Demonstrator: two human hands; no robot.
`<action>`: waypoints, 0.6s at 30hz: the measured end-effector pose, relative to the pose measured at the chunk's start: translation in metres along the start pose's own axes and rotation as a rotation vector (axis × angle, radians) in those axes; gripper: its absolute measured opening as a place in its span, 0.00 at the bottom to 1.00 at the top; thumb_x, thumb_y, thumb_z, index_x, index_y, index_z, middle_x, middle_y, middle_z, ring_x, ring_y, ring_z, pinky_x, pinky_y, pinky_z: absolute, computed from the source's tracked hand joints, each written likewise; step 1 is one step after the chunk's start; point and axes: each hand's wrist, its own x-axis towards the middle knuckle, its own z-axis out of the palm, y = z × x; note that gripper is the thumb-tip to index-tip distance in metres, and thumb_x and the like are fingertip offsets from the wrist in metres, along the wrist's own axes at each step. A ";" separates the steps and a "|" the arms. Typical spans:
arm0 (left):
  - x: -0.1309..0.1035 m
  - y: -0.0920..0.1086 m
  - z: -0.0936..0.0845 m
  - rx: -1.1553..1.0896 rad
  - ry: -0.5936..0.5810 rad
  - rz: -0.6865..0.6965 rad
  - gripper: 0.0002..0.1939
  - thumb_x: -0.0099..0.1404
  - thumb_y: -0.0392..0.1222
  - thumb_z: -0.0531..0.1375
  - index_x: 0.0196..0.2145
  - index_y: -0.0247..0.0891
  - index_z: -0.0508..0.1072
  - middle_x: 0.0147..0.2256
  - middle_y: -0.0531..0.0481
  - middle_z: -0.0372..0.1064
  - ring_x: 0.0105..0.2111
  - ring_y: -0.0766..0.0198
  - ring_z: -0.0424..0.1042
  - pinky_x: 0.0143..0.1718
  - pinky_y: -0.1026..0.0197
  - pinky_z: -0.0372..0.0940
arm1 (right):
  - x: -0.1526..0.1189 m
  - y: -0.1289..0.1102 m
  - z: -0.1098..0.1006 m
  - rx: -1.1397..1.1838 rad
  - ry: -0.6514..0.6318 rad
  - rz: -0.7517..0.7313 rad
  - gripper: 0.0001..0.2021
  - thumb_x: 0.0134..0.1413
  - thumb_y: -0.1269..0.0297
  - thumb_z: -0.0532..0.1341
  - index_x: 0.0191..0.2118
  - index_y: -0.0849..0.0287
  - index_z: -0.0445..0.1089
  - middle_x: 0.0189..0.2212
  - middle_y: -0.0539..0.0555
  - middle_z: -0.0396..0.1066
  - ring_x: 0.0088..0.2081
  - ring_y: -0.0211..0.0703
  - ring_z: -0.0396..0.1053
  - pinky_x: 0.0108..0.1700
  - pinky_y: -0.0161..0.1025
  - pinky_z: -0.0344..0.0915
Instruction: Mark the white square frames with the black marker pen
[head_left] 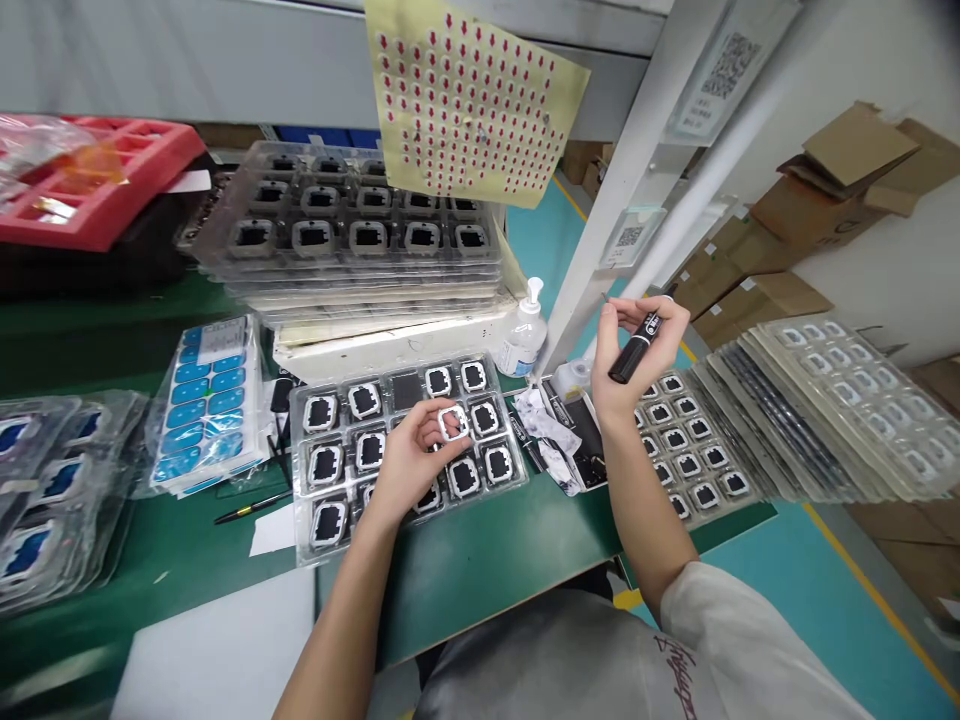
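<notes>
My left hand (417,455) holds a small white frame (453,424) by its edge, over a clear plastic tray (300,540) of similar frames with black centres. One pocket near the tray's top middle shows no white frame. Raised to the right, beside the white post, my right hand (637,350) has its fingers wrapped round a black marker (634,352). A thin tip shows at its thumb and forefinger; what it belongs to is unclear. Behind my right forearm lies a second tray (694,455) of white frames.
Stacked trays (360,235) stand behind, beside a pump bottle (523,335). A box (592,470) holds crumpled wipes. Blue-patterned packs (202,400) lie left, near a thin pen (251,508). A yellow arrow-sticker sheet (480,95) hangs above; the post (600,250) rises right.
</notes>
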 end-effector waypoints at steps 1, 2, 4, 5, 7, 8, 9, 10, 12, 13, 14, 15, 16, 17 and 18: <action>0.000 0.000 0.000 0.000 -0.002 -0.001 0.28 0.60 0.44 0.77 0.55 0.42 0.75 0.40 0.50 0.74 0.40 0.64 0.75 0.47 0.60 0.72 | 0.000 0.001 0.000 0.006 -0.005 0.004 0.12 0.65 0.66 0.68 0.47 0.52 0.64 0.38 0.48 0.77 0.40 0.41 0.80 0.47 0.46 0.78; 0.000 0.000 0.000 -0.002 -0.003 -0.003 0.27 0.61 0.44 0.77 0.55 0.42 0.75 0.40 0.51 0.74 0.40 0.64 0.75 0.47 0.60 0.72 | 0.000 0.001 0.001 0.014 -0.009 0.007 0.12 0.65 0.65 0.68 0.47 0.52 0.64 0.38 0.48 0.78 0.40 0.41 0.80 0.47 0.46 0.78; 0.000 0.000 0.000 -0.007 -0.003 -0.004 0.27 0.60 0.44 0.77 0.55 0.42 0.75 0.40 0.51 0.74 0.40 0.64 0.75 0.47 0.60 0.72 | -0.001 0.003 0.003 0.032 -0.012 0.014 0.13 0.65 0.65 0.68 0.47 0.52 0.63 0.38 0.48 0.78 0.40 0.42 0.81 0.47 0.47 0.79; 0.000 -0.001 0.000 -0.007 -0.003 -0.003 0.27 0.60 0.44 0.77 0.55 0.42 0.75 0.40 0.51 0.74 0.40 0.64 0.75 0.47 0.60 0.72 | -0.001 0.004 0.004 0.041 -0.010 0.017 0.13 0.65 0.65 0.68 0.47 0.52 0.63 0.38 0.48 0.78 0.40 0.42 0.81 0.46 0.47 0.79; 0.000 -0.002 -0.001 -0.005 -0.006 -0.001 0.27 0.61 0.44 0.77 0.55 0.42 0.74 0.40 0.51 0.74 0.41 0.64 0.75 0.47 0.59 0.73 | -0.003 0.006 0.006 0.054 -0.001 0.022 0.13 0.65 0.64 0.68 0.47 0.51 0.63 0.38 0.48 0.78 0.40 0.42 0.80 0.46 0.46 0.79; 0.000 -0.002 -0.001 -0.004 -0.008 0.000 0.28 0.61 0.45 0.77 0.55 0.42 0.74 0.40 0.50 0.74 0.41 0.64 0.75 0.47 0.59 0.73 | -0.004 0.006 0.007 0.059 0.005 0.023 0.13 0.65 0.64 0.68 0.48 0.51 0.63 0.39 0.48 0.78 0.40 0.41 0.80 0.46 0.46 0.79; 0.000 -0.003 -0.001 -0.002 -0.010 0.000 0.28 0.61 0.45 0.76 0.55 0.42 0.74 0.40 0.50 0.74 0.40 0.64 0.75 0.47 0.59 0.73 | -0.005 0.007 0.008 0.060 0.010 0.023 0.14 0.64 0.64 0.69 0.48 0.51 0.63 0.39 0.48 0.77 0.41 0.41 0.80 0.47 0.46 0.79; 0.000 -0.003 -0.002 0.000 -0.011 0.000 0.27 0.61 0.45 0.76 0.55 0.42 0.74 0.40 0.51 0.74 0.40 0.64 0.75 0.47 0.59 0.73 | -0.006 0.007 0.008 0.059 0.014 0.022 0.14 0.64 0.64 0.69 0.48 0.50 0.63 0.40 0.48 0.76 0.41 0.40 0.80 0.47 0.45 0.79; 0.000 -0.003 -0.001 0.004 -0.010 0.002 0.27 0.61 0.45 0.76 0.55 0.42 0.74 0.40 0.51 0.74 0.40 0.64 0.75 0.47 0.60 0.72 | -0.008 0.008 0.008 0.054 0.011 0.019 0.15 0.63 0.63 0.70 0.48 0.50 0.64 0.40 0.47 0.75 0.42 0.39 0.79 0.47 0.45 0.80; 0.000 -0.003 -0.001 0.004 -0.008 0.004 0.27 0.61 0.45 0.76 0.55 0.43 0.74 0.40 0.51 0.74 0.40 0.65 0.75 0.47 0.60 0.72 | -0.009 0.009 0.007 0.052 0.004 0.021 0.16 0.62 0.62 0.71 0.48 0.50 0.64 0.40 0.47 0.75 0.42 0.39 0.79 0.48 0.44 0.80; 0.000 -0.003 -0.001 0.004 -0.007 0.006 0.27 0.61 0.45 0.76 0.55 0.43 0.74 0.40 0.51 0.74 0.40 0.65 0.75 0.47 0.60 0.72 | -0.010 0.010 0.007 0.050 -0.003 0.025 0.16 0.61 0.62 0.71 0.49 0.51 0.65 0.40 0.47 0.75 0.42 0.39 0.79 0.48 0.44 0.79; 0.000 -0.003 -0.001 0.004 -0.006 0.008 0.27 0.61 0.44 0.76 0.55 0.42 0.74 0.40 0.51 0.74 0.40 0.64 0.75 0.47 0.60 0.73 | -0.011 0.011 0.007 0.047 -0.008 0.028 0.17 0.61 0.62 0.71 0.49 0.51 0.65 0.40 0.47 0.75 0.43 0.38 0.79 0.49 0.43 0.79; 0.000 -0.003 0.000 0.005 -0.006 0.010 0.27 0.61 0.44 0.76 0.55 0.42 0.74 0.40 0.51 0.74 0.40 0.64 0.75 0.47 0.60 0.73 | -0.011 0.012 0.006 0.041 -0.009 0.030 0.17 0.61 0.62 0.71 0.49 0.51 0.65 0.41 0.48 0.75 0.43 0.38 0.79 0.49 0.43 0.79; 0.000 -0.002 0.000 0.006 -0.006 0.010 0.27 0.61 0.44 0.76 0.55 0.42 0.74 0.40 0.51 0.74 0.40 0.64 0.75 0.47 0.60 0.73 | -0.011 0.013 0.006 0.035 -0.009 0.032 0.17 0.61 0.62 0.71 0.49 0.52 0.65 0.41 0.48 0.75 0.43 0.38 0.79 0.49 0.43 0.79; 0.000 -0.001 0.000 0.008 -0.006 0.009 0.27 0.61 0.44 0.76 0.55 0.42 0.74 0.40 0.51 0.74 0.40 0.64 0.75 0.47 0.59 0.73 | -0.011 0.015 0.006 0.029 -0.005 0.032 0.16 0.62 0.62 0.70 0.49 0.52 0.65 0.41 0.48 0.76 0.43 0.38 0.80 0.50 0.43 0.80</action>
